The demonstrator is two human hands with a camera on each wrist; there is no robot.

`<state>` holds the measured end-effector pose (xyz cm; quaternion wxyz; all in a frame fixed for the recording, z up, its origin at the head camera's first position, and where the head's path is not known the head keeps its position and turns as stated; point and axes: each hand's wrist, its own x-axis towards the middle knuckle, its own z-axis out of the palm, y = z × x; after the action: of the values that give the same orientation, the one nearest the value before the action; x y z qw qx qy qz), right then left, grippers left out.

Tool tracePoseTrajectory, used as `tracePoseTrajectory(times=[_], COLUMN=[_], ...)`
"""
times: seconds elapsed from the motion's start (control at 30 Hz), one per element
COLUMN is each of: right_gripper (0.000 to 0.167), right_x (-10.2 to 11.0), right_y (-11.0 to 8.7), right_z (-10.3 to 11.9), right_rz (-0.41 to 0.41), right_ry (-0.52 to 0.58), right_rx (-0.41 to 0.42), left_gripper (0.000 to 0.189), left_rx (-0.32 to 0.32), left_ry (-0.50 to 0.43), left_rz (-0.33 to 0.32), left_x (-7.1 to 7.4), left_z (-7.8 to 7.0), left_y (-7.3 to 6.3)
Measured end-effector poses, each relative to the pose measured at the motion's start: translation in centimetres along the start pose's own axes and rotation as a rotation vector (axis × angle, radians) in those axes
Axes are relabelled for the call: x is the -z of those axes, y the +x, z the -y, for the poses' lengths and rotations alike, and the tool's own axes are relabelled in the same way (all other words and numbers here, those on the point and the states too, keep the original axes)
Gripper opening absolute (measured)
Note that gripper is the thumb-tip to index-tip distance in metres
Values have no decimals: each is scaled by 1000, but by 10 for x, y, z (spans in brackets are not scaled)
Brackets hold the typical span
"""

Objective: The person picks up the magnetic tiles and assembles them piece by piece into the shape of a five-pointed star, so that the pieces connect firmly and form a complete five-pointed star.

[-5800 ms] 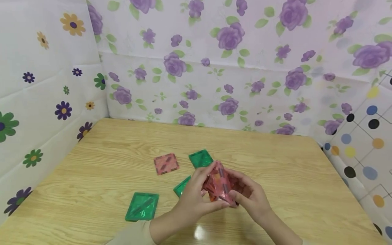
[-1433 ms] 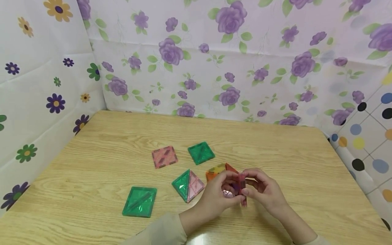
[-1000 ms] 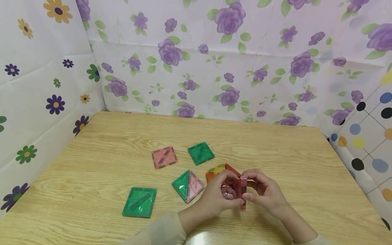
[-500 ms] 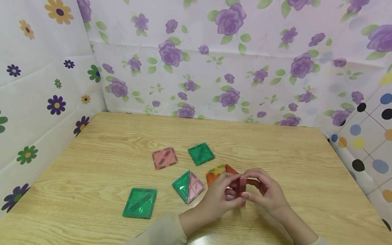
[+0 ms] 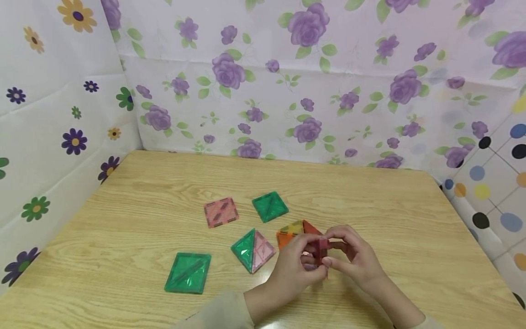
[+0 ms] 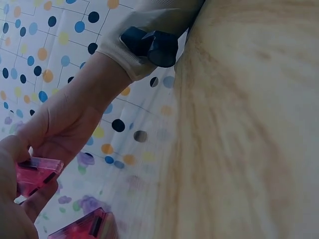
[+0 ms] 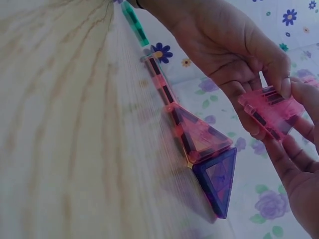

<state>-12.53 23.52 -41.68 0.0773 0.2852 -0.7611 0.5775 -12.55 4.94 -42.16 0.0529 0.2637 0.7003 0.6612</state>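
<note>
Head view: you pinch a pink translucent plastic tile piece (image 7: 271, 110) between your left hand (image 5: 291, 265) and right hand (image 5: 359, 260), raised over the near part of a pale wood-grain tabletop (image 5: 390, 205). Both hands grip it from opposite sides. It looks light, stiff and slick, apt to slide if pressed on its glossy faces; the thick edges with dark strips seem the surest hold, and a drop might chip a corner. To your left lies a green translucent square tile (image 5: 188, 273); beyond it, a green triangle tile (image 5: 243, 250) and a pale pink triangle tile (image 5: 263, 250) sit edge to edge. Your left hand partly covers an orange, yellow and red tile cluster (image 5: 292, 228). Farther out rest a pink square tile (image 5: 221, 212) and a second green tile (image 5: 270, 206), before a purple-flowered white cloth (image 5: 263, 91). Fingers hide whether you hold one tile or several stacked. Left wrist view crops another pink tile (image 6: 84, 226); right wrist view shows a purple-framed triangle tile (image 7: 218, 181), unseen from above.
</note>
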Motion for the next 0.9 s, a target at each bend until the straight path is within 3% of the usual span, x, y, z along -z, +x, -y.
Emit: tracePoseTrajectory(times=[0.17, 0.37, 0.67, 0.9], right_gripper=[38, 32, 32, 31], right_x=[0, 1, 4, 5], right_y=[-1, -2, -1, -1], right_z=[-4, -6, -4, 0], right_rz=[20, -69, -236, -249], right_ry=[2, 6, -15, -45], right_rx=[-11, -21, -104, -191], left_gripper=[39, 26, 23, 21], left_rx=[9, 4, 144, 231], left_ry=[13, 72, -127, -138], left_rz=[-18, -34, 39, 67], left_x=[-1, -2, 6, 10], left_z=[-2, -5, -5, -9], left_y=[-1, -1, 6, 10])
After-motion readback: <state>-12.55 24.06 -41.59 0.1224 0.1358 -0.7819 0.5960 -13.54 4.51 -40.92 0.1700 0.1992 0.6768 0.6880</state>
